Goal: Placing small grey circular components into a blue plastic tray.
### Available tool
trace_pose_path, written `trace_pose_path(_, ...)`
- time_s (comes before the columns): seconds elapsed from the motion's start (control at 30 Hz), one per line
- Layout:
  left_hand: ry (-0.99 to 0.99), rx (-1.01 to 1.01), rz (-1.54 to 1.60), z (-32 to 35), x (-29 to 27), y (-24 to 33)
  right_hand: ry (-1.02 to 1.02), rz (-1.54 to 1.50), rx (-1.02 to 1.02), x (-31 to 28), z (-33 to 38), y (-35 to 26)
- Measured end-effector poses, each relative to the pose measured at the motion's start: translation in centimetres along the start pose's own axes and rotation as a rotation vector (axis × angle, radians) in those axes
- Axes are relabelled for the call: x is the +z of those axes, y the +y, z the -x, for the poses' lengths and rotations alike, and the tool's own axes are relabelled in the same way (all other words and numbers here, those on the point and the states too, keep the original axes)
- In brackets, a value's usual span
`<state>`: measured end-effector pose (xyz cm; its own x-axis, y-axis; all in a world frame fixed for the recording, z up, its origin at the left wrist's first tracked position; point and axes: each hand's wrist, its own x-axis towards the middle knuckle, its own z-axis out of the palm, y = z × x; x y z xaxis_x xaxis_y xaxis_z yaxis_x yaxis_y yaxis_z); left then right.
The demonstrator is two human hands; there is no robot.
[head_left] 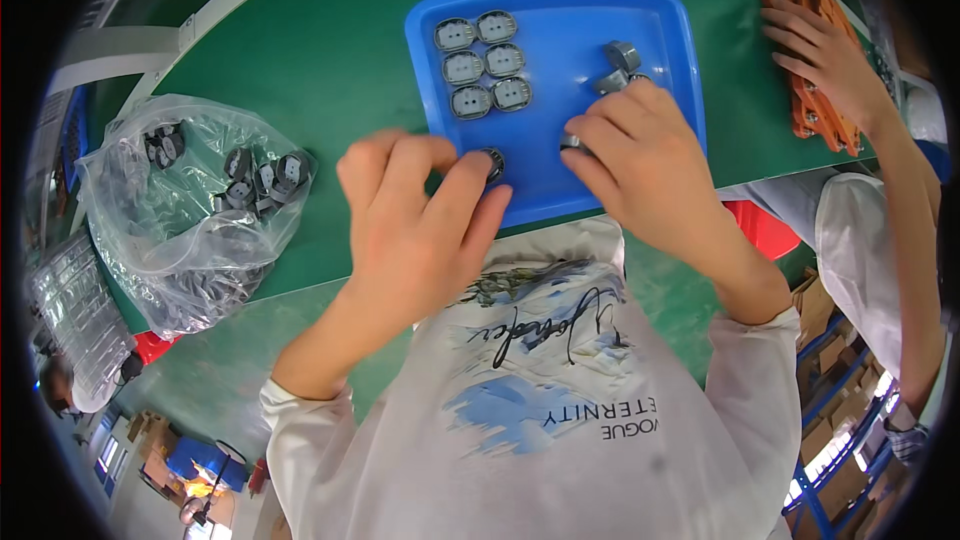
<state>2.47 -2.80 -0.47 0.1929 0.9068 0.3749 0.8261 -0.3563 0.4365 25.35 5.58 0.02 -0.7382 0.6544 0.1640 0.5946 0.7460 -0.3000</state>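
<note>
A blue tray lies in front of me. On its left side several grey oval plastic parts stand in two neat columns, recessed faces up. My left hand reaches over the tray's near left edge, thumb and fingers pinched on a dark-rimmed oval plastic part. Over the tray's right side, my right hand has its thumb and fingers closed around a grey plastic part, mostly hidden by the fingers. Beyond that hand lie a few loose grey parts, some tipped on their sides.
To the left, an open clear plastic bag holds more grey parts. At the far right another person's hand rests on a stack of orange pieces. The green table carries all this; its near edge runs just before my body.
</note>
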Motion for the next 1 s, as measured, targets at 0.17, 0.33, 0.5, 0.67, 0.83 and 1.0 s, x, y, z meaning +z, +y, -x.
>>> trace_pose_path(0.17, -0.038, -0.008, 0.009, -0.7, 1.7, 0.1, -0.089, -0.319, 0.102, 0.5, -0.8, -0.9)
trace_pose_path(0.33, -0.060, 0.004, 0.029, -0.9, 0.9, -0.7, -0.027, -0.229, -0.035, 1.0, -1.1, -0.3)
trace_pose_path(0.5, -0.047, 0.029, 0.024, -0.5, 1.1, -1.2, 0.013, -0.208, 0.053, 0.4, -0.6, -0.6)
trace_pose_path(0.67, -0.024, -0.005, -0.033, -0.6, 1.4, -1.2, 0.014, -0.230, -0.046, 1.4, -1.2, -0.4)
trace_pose_path(0.83, 0.016, -0.067, -0.031, -0.8, 1.7, -0.4, 0.056, -0.209, -0.040, 1.8, -1.6, -0.6)
trace_pose_path(1.0, 0.048, -0.094, -0.028, -0.9, 2.1, -0.4, 0.083, -0.188, -0.025, 2.2, -1.9, -0.8)
